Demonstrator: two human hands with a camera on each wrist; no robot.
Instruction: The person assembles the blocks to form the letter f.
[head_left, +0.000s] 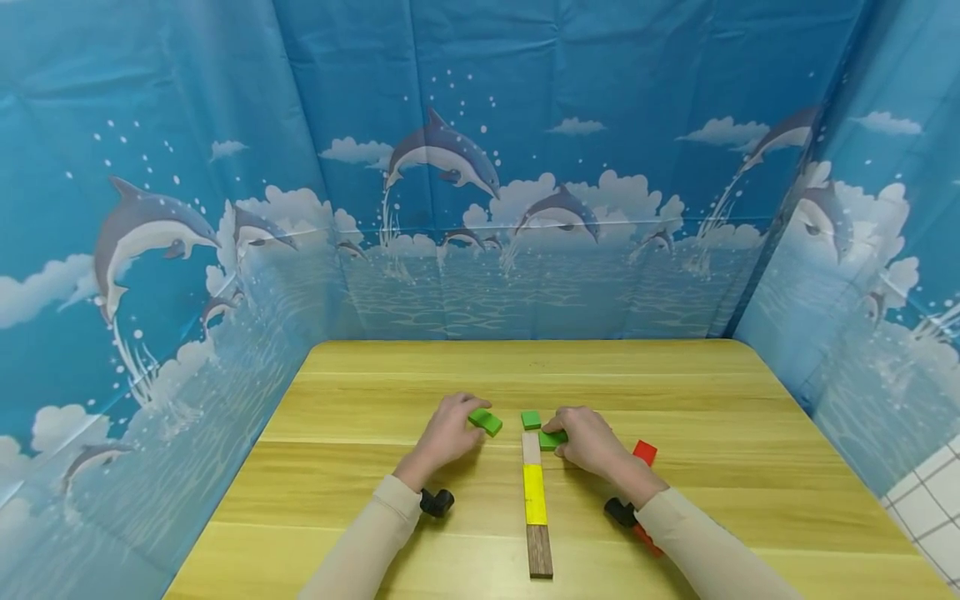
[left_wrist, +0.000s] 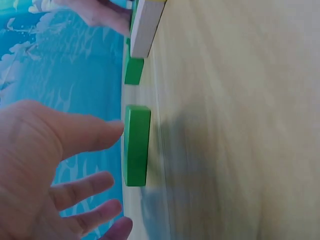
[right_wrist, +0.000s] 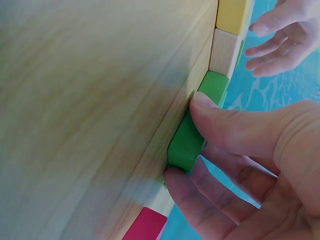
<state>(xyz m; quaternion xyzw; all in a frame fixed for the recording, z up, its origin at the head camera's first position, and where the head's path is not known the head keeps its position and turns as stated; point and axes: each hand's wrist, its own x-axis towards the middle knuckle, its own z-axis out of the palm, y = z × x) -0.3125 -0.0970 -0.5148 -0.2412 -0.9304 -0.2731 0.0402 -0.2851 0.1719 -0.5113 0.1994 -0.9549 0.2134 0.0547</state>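
Note:
A row of blocks runs up the table's middle: a dark brown block [head_left: 539,552] nearest, a yellow block [head_left: 535,495], then a pale wood block [head_left: 531,448]. Just beyond its far end lies a small green block [head_left: 530,419]. My right hand [head_left: 590,442] pinches a longer green block [right_wrist: 192,135] between thumb and fingers, one end against the pale block's right side. On the left, another green block [left_wrist: 137,145] lies on the table. My left hand [head_left: 450,425] is around it with fingers spread, the thumb tip close to its side.
A red block [head_left: 644,452] lies beyond my right forearm, and another red piece [head_left: 647,540] shows partly under the sleeve. Black wrist cameras [head_left: 437,502] hang under both wrists. The wooden table [head_left: 315,517] meets a dolphin-print curtain [head_left: 480,283] at its back edge.

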